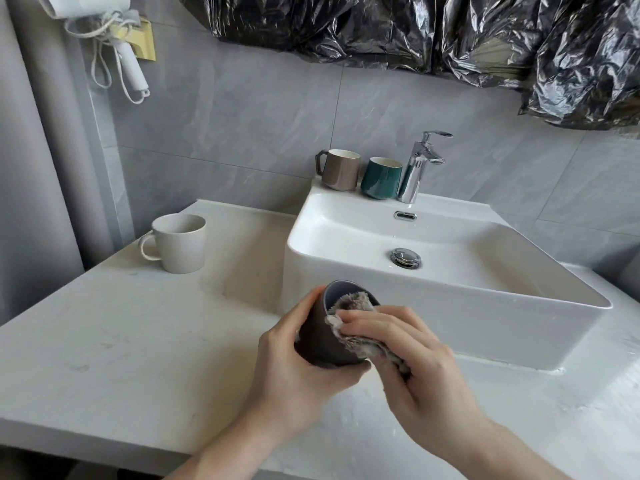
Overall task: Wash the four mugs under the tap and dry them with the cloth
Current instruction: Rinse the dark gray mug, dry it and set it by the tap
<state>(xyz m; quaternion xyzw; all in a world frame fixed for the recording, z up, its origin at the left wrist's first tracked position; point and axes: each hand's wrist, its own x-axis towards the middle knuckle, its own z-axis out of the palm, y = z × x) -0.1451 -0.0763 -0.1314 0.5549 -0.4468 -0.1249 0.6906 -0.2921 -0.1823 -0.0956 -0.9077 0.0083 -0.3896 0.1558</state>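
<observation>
Drying in progress on one mug: dark mug (323, 336) is gripped around its body by the left hand (294, 370), held tilted over the counter (121, 341) in front of the sink (450, 306). Cloth (349, 306) is pinched by the right hand (415, 362), fingers curled, and pushed into the mug's mouth. White mug (180, 242) is parked left on the counter; taupe mug (341, 169) and green mug (381, 178) are parked beside the tap (417, 168), no water seen running. Washed or not cannot be told for those three; likely early to midway

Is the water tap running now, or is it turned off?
Off. No water falls from the spout of the chrome tap into the white ceramic basin, though a few droplets lie on the basin.
</observation>
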